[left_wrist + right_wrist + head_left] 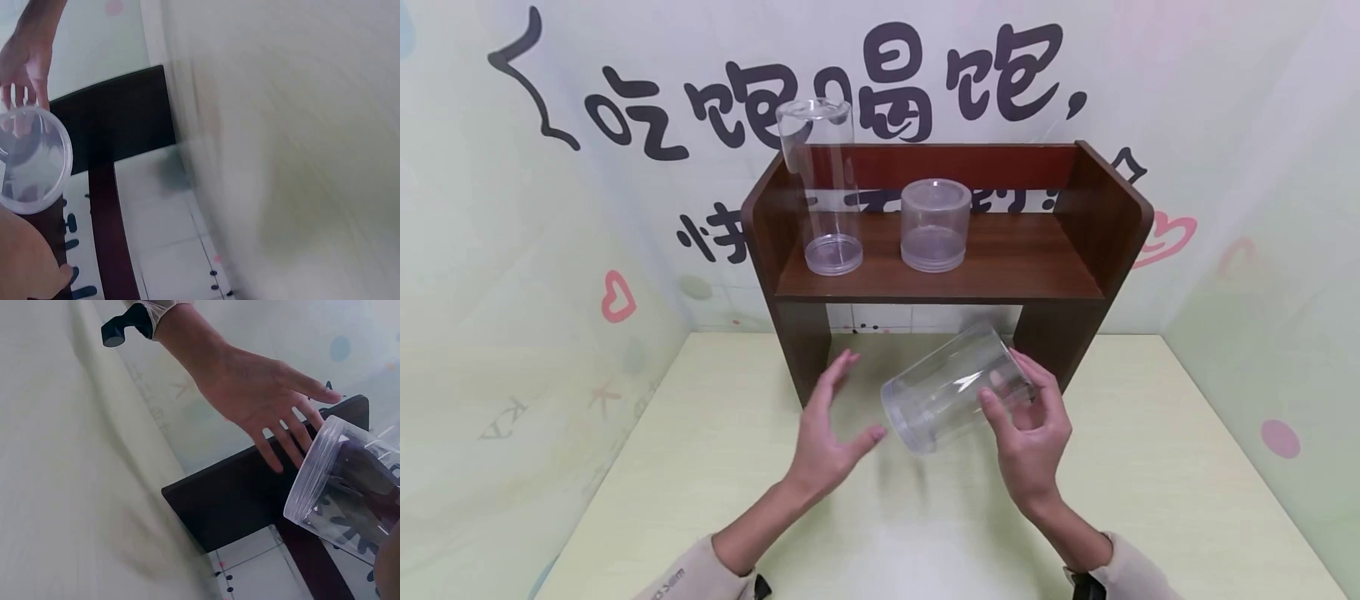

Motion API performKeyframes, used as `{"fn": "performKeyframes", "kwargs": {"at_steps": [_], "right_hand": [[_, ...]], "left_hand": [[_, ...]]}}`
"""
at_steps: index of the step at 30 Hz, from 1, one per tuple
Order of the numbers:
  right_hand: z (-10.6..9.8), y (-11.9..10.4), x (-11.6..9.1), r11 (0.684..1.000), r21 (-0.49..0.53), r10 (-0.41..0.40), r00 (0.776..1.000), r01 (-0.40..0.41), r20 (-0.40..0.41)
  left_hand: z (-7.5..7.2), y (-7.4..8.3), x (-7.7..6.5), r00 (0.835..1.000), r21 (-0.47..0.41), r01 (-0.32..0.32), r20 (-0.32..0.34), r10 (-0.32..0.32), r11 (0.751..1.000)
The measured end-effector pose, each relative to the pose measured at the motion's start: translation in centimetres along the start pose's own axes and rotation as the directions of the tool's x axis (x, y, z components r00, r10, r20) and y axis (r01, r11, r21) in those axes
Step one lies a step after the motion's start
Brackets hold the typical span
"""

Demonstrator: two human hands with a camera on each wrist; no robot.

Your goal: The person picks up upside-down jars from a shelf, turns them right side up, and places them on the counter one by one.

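Note:
A clear plastic jar point(951, 387) is held tilted in the air by my right hand point(1033, 433), thumb on the near side and fingers at its right end. The jar's ridged end point(315, 469) points left, toward my left hand point(823, 446). That left hand has its fingers stretched and thumb spread, just apart from the jar. On the brown wooden shelf point(1000, 267), a tall clear jar point(831, 200) stands at the left and a short clear jar point(935, 229) stands near the middle.
The shelf's side panels point(1108, 225) rise at both ends, and its legs stand on the pale table point(662, 467). Behind hangs a white backdrop point(625, 42) with large black characters. Printed walls enclose the left and right sides.

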State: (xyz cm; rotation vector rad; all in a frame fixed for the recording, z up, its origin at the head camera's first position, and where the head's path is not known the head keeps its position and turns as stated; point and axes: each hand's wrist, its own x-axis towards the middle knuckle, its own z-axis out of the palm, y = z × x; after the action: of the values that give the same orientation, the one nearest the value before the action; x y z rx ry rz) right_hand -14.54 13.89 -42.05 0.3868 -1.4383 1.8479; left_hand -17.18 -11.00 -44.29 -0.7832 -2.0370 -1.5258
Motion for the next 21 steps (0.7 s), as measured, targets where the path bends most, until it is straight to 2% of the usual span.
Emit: {"fn": "performKeyframes", "kwargs": {"at_steps": [2,4,8,10,15,17,21], "right_hand": [[0.0,0.1,-0.1,0.998,-0.018,0.064,0.998,-0.065,-0.027],[0.1,0.2,-0.2,0.991,-0.054,0.118,0.991,-0.121,-0.057],[0.1,0.5,-0.3,0.970,-0.107,0.208,0.973,-0.219,-0.102],[0.3,0.7,-0.4,0.957,-0.094,0.264,0.957,-0.275,-0.118],[1.0,1.1,-0.7,0.910,0.058,0.415,0.899,-0.411,-0.139],[1.3,1.2,-0.7,0.888,0.117,0.458,0.878,-0.445,-0.141],[1.5,1.6,-0.9,0.857,0.158,0.511,0.848,-0.490,-0.138]], "left_hand": [[0.6,0.3,-0.2,0.996,-0.030,0.048,0.071,-0.045,0.998],[1.1,0.5,-0.4,0.991,-0.071,0.081,0.114,-0.072,0.994],[1.9,1.0,-0.5,0.981,-0.114,0.132,0.156,-0.114,0.985],[2.3,1.2,-0.4,0.979,-0.113,0.154,0.155,-0.136,0.982],[3.1,1.7,-0.5,0.979,-0.074,0.177,0.114,-0.168,0.981],[3.3,1.8,-0.5,0.980,-0.055,0.182,0.096,-0.176,0.982],[3.3,1.8,-0.5,0.981,-0.030,0.181,0.076,-0.179,0.983]]}}
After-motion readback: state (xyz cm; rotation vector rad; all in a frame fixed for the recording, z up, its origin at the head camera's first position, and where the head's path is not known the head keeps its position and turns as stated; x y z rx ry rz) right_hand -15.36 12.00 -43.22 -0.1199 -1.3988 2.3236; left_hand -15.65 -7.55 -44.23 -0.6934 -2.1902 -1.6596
